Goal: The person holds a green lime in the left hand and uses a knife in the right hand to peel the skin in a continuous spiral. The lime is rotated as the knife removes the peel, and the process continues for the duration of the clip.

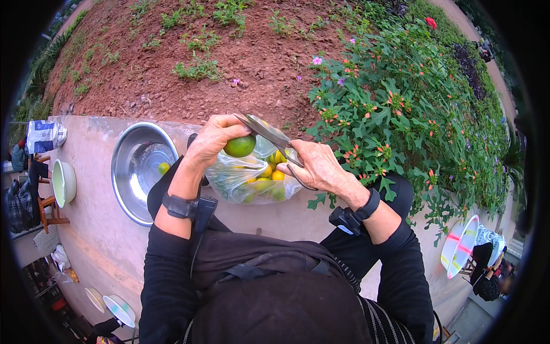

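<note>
My left hand (215, 139) grips a green citrus fruit (240, 146), its fingertips near the far end of a metal tool. Closed around the handle of that tool is my right hand (320, 165); it looks like large scissors or shears (268, 132), seen at a slant, so I cannot tell its exact kind. Below both hands a clear plastic bag (234, 185) holds several green and orange citrus fruits (266, 172). To the left stands a wide metal basin (129, 189), with one yellow-green fruit (163, 168) lying inside.
Red soil with weeds lies beyond the concrete ledge. A flowering bush (382, 116) crowds the right side near my right forearm. A pale green basin (64, 184) stands far left, and a colourful basin (459, 246) far right beside a seated person. More basins and a person are at lower left.
</note>
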The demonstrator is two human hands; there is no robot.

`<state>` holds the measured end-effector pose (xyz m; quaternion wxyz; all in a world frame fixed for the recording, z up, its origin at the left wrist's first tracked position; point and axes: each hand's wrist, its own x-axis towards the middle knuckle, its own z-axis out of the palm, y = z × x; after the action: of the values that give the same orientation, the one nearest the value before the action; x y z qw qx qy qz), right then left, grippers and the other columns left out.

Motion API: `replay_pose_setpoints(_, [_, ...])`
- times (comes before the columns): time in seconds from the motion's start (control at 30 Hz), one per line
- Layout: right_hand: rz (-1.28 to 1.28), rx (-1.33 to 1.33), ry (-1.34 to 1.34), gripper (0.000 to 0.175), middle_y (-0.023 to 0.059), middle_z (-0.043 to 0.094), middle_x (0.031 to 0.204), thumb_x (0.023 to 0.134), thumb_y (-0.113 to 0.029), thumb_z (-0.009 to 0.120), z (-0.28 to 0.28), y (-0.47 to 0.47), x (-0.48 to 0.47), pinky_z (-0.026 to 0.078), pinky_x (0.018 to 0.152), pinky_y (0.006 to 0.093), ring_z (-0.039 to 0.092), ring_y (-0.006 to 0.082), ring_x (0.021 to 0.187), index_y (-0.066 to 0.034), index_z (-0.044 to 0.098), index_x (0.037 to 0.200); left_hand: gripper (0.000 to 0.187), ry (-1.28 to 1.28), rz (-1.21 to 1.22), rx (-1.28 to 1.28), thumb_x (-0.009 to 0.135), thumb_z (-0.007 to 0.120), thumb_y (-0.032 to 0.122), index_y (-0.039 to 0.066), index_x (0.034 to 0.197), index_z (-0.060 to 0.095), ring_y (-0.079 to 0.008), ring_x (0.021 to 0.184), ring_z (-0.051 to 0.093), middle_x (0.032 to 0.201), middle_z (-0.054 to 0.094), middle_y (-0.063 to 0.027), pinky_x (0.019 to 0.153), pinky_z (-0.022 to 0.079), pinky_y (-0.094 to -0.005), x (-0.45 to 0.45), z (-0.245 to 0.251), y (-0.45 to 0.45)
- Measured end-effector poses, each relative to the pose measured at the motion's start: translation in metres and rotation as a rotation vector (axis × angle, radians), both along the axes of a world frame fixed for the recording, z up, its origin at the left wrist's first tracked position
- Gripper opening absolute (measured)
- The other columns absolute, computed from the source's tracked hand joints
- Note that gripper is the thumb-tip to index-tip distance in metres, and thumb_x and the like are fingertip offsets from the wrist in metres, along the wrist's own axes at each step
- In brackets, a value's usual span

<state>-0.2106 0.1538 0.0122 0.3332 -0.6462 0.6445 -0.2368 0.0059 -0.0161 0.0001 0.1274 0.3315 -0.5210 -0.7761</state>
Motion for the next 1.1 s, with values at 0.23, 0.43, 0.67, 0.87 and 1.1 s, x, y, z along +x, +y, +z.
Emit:
replay_pose_setpoints(0.23, [-0.025,-0.218,0.072,0.054,0.0243,0.065,0.078,0.086,-0.05,0.071,-0.011,0.001,0.001,0.051,0.068,0.0516,0.065,0.0442,0.076,0.0016,0.062,0.098,0.02,0.008,-0.019,-0.045,0.089,0.066,0.007,0.001,0.106,0.074,-0.0112,0.091,0.065,0.099,0.073,-0.0034,0.087,0.052,-0.027,0.0,-0.002,-0.002])
replay_pose_setpoints(0.43, [-0.021,-0.089,0.03,0.05,0.0219,0.065,0.073,0.087,-0.047,0.072,-0.01,0.001,-0.002,0.051,0.063,0.0493,0.065,0.0431,0.072,0.0011,0.062,0.098,0.016,-0.053,-0.014,-0.044,0.089,0.068,0.009,0.001,0.101,0.075,-0.0119,0.091,0.065,0.096,0.072,-0.0035,0.087,0.051,-0.0272,0.0,0.001,0.001])
replay_pose_setpoints(0.67, [-0.11,0.12,-0.091,0.06,0.0226,0.069,0.08,0.089,-0.051,0.067,0.0,-0.002,-0.006,0.053,0.074,0.0479,0.068,0.0424,0.081,0.0027,0.061,0.116,0.015,0.022,-0.015,-0.113,0.09,0.068,0.01,0.0,0.099,0.074,-0.0128,0.092,0.065,0.097,0.072,-0.0041,0.088,0.05,-0.0278,-0.003,-0.001,-0.002])
replay_pose_setpoints(0.87, [-0.014,-0.039,0.059,0.059,0.0252,0.068,0.088,0.084,-0.053,0.071,-0.004,-0.001,-0.003,0.052,0.072,0.0513,0.067,0.0432,0.085,0.001,0.064,0.108,0.014,-0.01,0.028,-0.071,0.089,0.067,0.007,0.001,0.1,0.074,-0.0116,0.091,0.065,0.096,0.072,-0.0024,0.085,0.051,-0.0269,0.0,-0.003,-0.003])
replay_pose_setpoints(1.1, [-0.009,-0.051,0.089,0.054,0.0243,0.065,0.075,0.087,-0.05,0.07,-0.011,0.0,-0.003,0.052,0.068,0.0517,0.066,0.0442,0.076,0.0016,0.065,0.101,0.011,-0.028,0.028,-0.051,0.088,0.069,0.008,0.002,0.096,0.074,-0.0106,0.087,0.065,0.091,0.071,-0.0012,0.082,0.051,-0.0258,0.0,-0.001,0.0])
